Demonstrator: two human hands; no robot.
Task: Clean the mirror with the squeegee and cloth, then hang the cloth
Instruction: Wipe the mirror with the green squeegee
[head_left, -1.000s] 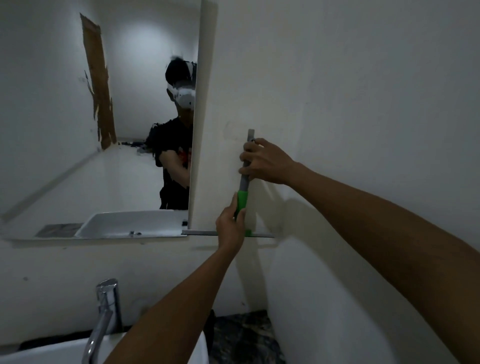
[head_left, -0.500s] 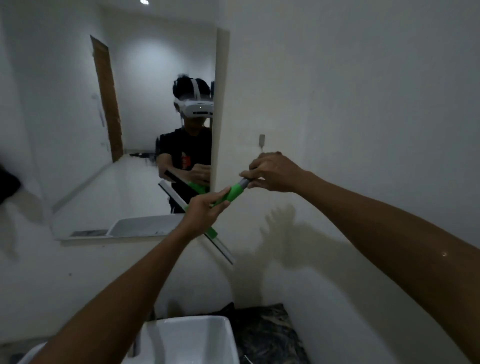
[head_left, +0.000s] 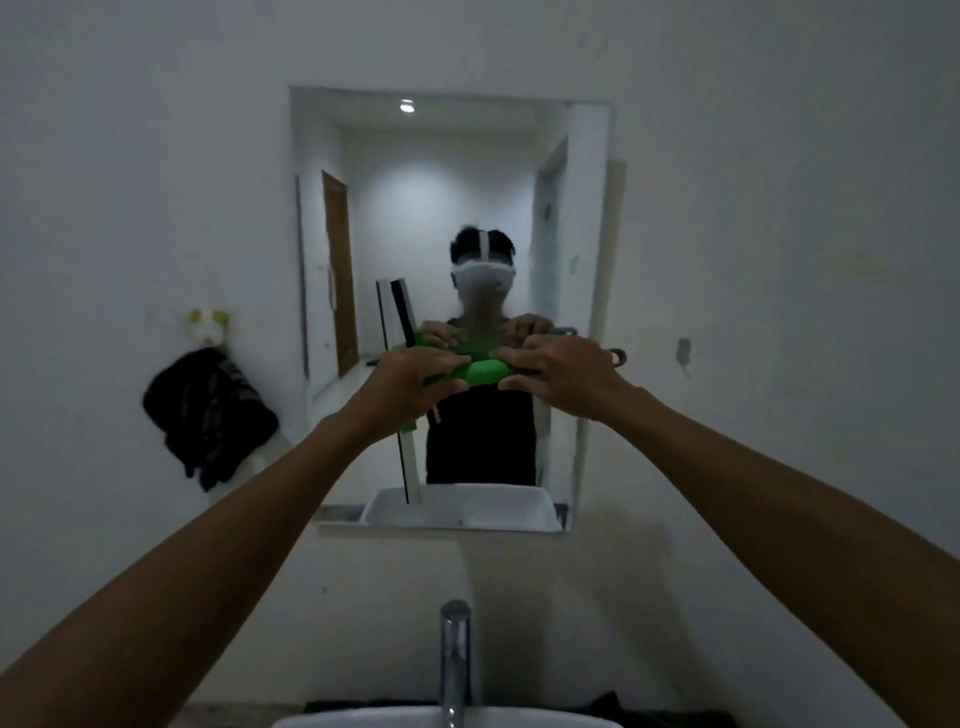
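Both arms reach out toward the mirror (head_left: 571, 208), and the squeegee (head_left: 485, 371) lies crosswise between the hands at chest height in front of the glass; the left hand (head_left: 415, 387) has its fingers curled round the green handle near the blade end, while the right hand (head_left: 563, 376) pinches the other end between thumb and fingertips. The blade (head_left: 410, 462) hangs down below the left hand, in front of the lower part of the mirror. A dark cloth (head_left: 208, 415) hangs on the wall left of the mirror, and below are a tap (head_left: 454, 660) and the rim of a sink (head_left: 363, 719).
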